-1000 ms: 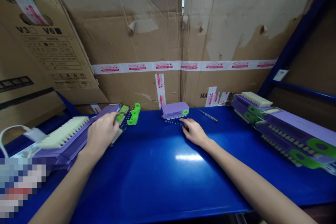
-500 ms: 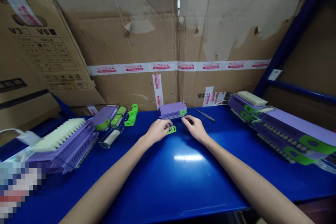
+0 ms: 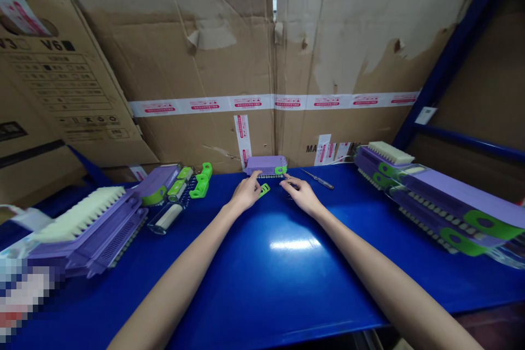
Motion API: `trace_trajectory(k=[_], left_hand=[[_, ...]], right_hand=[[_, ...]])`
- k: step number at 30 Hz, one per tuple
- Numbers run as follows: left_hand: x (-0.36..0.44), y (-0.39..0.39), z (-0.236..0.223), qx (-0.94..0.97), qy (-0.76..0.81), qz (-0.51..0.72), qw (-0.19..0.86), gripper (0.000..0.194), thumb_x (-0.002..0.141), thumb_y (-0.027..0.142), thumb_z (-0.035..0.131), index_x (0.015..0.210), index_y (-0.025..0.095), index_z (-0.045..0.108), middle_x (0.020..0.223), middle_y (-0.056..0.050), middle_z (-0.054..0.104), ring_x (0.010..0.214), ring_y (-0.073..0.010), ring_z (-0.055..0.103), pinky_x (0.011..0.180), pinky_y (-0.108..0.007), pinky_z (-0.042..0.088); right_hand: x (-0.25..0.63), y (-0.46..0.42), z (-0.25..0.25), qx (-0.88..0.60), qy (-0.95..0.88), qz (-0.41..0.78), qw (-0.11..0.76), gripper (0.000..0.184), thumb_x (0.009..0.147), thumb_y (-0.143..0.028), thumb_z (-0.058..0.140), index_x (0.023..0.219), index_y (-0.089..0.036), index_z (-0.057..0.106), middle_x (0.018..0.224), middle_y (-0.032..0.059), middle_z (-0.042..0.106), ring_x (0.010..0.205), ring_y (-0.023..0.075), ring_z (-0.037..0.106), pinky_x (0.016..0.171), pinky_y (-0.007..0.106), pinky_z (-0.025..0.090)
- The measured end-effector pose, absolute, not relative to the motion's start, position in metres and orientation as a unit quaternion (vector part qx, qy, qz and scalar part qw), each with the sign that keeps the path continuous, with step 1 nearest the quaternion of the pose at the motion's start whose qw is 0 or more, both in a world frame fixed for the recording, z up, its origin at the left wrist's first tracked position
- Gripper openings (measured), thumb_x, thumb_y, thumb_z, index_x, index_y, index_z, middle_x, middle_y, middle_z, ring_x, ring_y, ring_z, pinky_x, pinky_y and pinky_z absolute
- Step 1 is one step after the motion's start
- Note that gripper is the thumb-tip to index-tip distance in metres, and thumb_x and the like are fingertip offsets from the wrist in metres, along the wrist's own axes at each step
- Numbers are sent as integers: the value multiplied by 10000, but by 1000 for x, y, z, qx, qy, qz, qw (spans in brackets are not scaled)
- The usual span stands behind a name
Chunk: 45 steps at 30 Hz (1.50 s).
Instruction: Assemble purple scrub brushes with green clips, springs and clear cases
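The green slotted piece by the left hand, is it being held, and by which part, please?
The left hand holds the green slotted piece by its left end, leaving its right end exposed.

A screwdriver [image 3: 322,180] lies on the bench [image 3: 246,284] just right of a vented case [image 3: 266,165] at the far edge, before a cardboard wall [image 3: 213,71]. Stacked units [image 3: 443,191] sit at right; at left, more stacked units [image 3: 88,229] stand near a row of clips [image 3: 201,181] and a clear tube [image 3: 165,219].
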<state>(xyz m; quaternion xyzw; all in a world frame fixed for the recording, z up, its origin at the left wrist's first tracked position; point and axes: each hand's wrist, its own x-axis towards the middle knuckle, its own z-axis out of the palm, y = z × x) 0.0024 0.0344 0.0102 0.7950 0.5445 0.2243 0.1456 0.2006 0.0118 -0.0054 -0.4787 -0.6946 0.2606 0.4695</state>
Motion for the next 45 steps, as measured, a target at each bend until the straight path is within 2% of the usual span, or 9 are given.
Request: trace_trajectory(k=[5,9,12,18,24,29,36,39,45], left_hand=[[4,15,10,798,579,166,17,440,813,485,533,1120,173,572,1081,-126,597,1066,-293,495,872,-402,391],[9,4,14,812,564,152,22,285,846,411,511,962,174,617,1012,-106,606,1021,-274,508,861,-394,385],[16,0,15,821,538,185,59,244,829,364,542,957,169,613,954,-86,634,943,-245,549,816,-351,406],[27,-2,9,782,541,285,117,399,805,284,535,1186,165,548,847,-60,653,760,-187,600,695,-278,424],[30,8,7,753,512,348,224,263,828,254,475,1000,172,655,559,23,555,519,-112,498,551,-229,384],[36,16,3,682,494,389,372,268,818,220,485,1023,142,640,658,-5,641,466,-89,523,504,-216,434],[38,10,2,662,470,417,409,307,803,160,519,1093,117,612,950,-96,700,700,-122,633,604,-220,500],[37,8,4,650,457,429,429,371,790,145,534,1158,111,575,938,-94,699,715,-128,639,601,-216,503],[38,8,2,619,446,449,465,568,748,153,602,1299,129,465,883,-77,685,630,-118,615,433,-158,411]], right_hand=[[200,9,-4,-492,-650,274,510,382,841,-481,510,961,-167,692,1011,87,694,910,212,623,847,345,463],[198,7,-3,-477,-618,320,537,460,813,-529,516,1065,-171,658,821,43,678,656,157,581,623,281,468],[195,5,-2,-466,-585,378,545,485,758,-527,583,1066,-159,651,659,5,621,541,132,538,531,260,431],[190,0,2,-427,-499,490,574,443,609,-435,750,932,-148,651,702,17,659,652,156,635,627,277,481],[190,0,1,-415,-474,522,576,401,533,-371,805,828,-157,638,715,23,682,707,175,667,703,309,501],[191,1,-1,-410,-470,514,589,406,527,-352,810,840,-161,636,748,21,687,732,168,655,755,326,504],[191,3,-1,-427,-486,486,587,404,574,-379,772,885,-168,624,884,67,705,879,218,653,670,291,493],[191,3,-3,-417,-489,484,594,410,559,-330,777,900,-168,618,901,75,712,923,226,654,735,313,502],[190,2,-4,-389,-508,470,608,354,581,-276,760,891,-172,623,927,70,720,941,213,662,905,369,475]])
